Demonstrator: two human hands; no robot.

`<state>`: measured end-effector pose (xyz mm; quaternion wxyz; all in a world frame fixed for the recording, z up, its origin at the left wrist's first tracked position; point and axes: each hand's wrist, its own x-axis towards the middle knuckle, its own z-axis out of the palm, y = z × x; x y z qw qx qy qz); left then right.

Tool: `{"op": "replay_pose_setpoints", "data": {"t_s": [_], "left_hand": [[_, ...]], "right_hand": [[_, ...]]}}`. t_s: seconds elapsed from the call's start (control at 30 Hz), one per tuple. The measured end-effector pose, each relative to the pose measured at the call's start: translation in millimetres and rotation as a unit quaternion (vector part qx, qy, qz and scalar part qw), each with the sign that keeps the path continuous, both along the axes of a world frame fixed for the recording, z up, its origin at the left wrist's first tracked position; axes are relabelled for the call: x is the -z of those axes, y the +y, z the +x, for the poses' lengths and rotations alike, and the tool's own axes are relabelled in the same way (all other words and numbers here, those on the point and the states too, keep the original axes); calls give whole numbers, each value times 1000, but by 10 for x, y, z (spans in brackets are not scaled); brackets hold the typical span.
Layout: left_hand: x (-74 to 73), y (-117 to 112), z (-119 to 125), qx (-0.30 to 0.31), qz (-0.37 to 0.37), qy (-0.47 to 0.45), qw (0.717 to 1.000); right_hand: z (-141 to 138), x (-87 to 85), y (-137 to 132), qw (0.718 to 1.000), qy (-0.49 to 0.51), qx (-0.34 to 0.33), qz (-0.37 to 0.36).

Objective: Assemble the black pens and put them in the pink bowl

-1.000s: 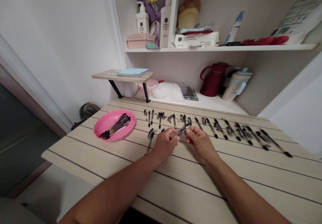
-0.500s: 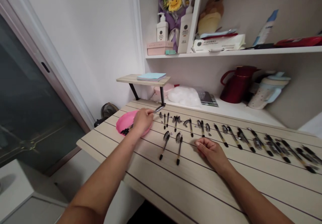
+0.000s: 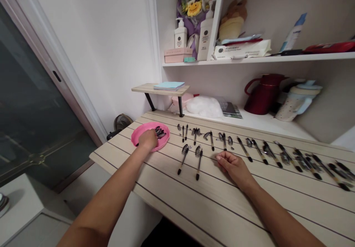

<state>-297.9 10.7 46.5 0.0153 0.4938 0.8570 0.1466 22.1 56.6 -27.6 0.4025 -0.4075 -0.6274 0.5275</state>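
My left hand (image 3: 148,139) is down inside a pink bowl (image 3: 134,132), over several black pens (image 3: 160,132) lying there. Its fingers are hidden beneath the hand, so whether they grip a pen cannot be made out. Resting on the table, my right hand (image 3: 231,165) has its fingers curled in and the thumb against the index finger; nothing shows in it. Two pen bodies, a left one (image 3: 183,160) and a right one (image 3: 199,162), lie between my hands with dark clear caps by their upper ends. Behind them runs a row of pens with loose caps and small parts (image 3: 211,140).
The row of pens (image 3: 280,154) continues along the slatted table (image 3: 177,202) to the right edge. A small raised shelf (image 3: 141,88) with light blue paper stands behind the bowl. A red jug (image 3: 260,95), a pale cup (image 3: 294,104) and a white plastic bag (image 3: 203,106) line the back.
My left hand has lowered into the bowl with the pen that stuck out of it; several pens now show beside its fingers. My right hand has stayed in place. The view has shifted slightly.
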Motion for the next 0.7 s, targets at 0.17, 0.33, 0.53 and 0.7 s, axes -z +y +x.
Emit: {"op": "replay_pose_setpoints", "data": {"t_s": [0.17, 0.33, 0.53, 0.7], "left_hand": [[-74, -22, 122, 22, 19, 36, 999], [-16, -136, 684, 178, 97, 4, 979], [292, -112, 1431, 246, 103, -100, 959], [404, 0, 1604, 232, 81, -131, 960]], "right_hand": [[-2, -14, -6, 1000, -11, 2, -1], [-6, -12, 1, 1000, -21, -1, 12], [-9, 14, 15, 1000, 1, -1, 7], [-11, 7, 25, 1000, -1, 3, 25]]}}
